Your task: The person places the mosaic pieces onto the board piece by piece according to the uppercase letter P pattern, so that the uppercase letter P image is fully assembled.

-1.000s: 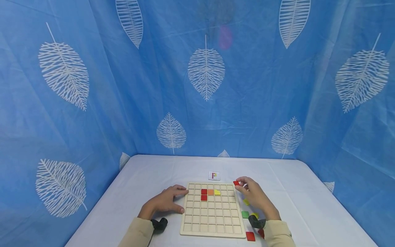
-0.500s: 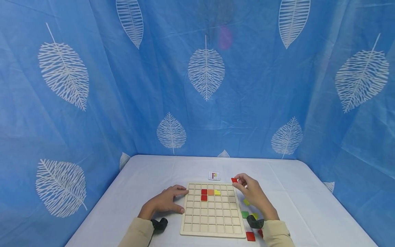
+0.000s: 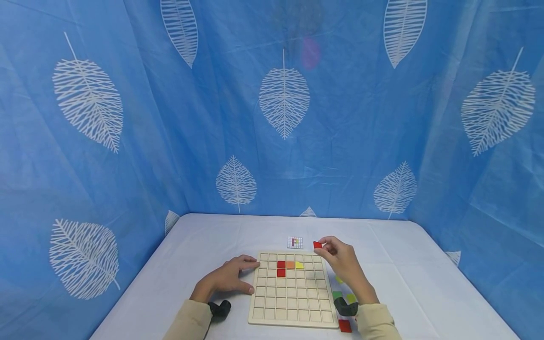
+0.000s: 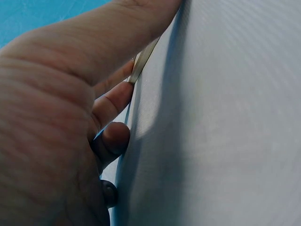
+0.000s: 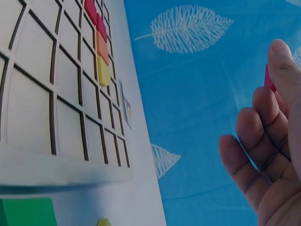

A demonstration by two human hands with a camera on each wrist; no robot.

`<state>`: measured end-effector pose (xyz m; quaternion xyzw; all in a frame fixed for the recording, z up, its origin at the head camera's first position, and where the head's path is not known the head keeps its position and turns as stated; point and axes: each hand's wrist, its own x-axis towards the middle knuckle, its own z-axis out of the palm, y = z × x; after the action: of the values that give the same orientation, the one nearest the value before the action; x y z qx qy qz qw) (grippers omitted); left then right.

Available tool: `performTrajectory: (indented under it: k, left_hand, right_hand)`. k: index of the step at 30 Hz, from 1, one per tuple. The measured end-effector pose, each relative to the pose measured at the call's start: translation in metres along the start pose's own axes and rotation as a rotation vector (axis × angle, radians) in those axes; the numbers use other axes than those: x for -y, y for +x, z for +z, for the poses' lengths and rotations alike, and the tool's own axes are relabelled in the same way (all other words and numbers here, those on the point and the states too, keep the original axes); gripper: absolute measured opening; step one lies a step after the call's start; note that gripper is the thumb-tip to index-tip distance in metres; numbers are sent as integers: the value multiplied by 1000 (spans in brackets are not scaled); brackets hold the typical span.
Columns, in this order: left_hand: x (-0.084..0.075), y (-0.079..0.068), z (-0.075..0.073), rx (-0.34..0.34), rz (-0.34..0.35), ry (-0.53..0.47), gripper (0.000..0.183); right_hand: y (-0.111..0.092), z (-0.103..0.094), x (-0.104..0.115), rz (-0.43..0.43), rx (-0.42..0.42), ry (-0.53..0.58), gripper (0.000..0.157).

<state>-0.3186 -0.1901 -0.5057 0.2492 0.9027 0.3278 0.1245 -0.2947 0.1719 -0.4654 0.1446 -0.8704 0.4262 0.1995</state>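
A pale wooden grid board [image 3: 293, 302] lies on the white table, with two red tiles, an orange tile [image 3: 290, 265] and a yellow tile [image 3: 299, 265] set in its upper cells. My left hand [image 3: 229, 276] rests at the board's left edge, fingertips and thumb touching the frame. Between thumb and fingers my right hand [image 3: 342, 257] pinches a red square tile [image 3: 317, 244], raised near the board's far right corner. In the right wrist view only a sliver of that red tile [image 5: 268, 77] shows behind the thumb.
A small printed pattern card [image 3: 295, 242] lies beyond the board's far edge. Right of the board are loose tiles: a green tile [image 3: 337, 295], yellow ones and a red tile [image 3: 345, 326], some partly under the right wrist. Blue leaf-print cloth [image 3: 280, 179] surrounds the table.
My right hand has moved left and slightly away from me with the red tile, from the board's right edge toward the card. My left hand and the board stay put.
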Motion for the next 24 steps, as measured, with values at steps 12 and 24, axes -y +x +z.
performTrajectory:
  k: [12,24]
  left_hand:
    - [0,0,1,-10,-11,-5,84]
    - [0,-1,0,-3,4,-9,83]
  right_hand:
    - [-2,16,12,-88,-45,46,24]
    - [-8,37,27,-49,-29,-18,27]
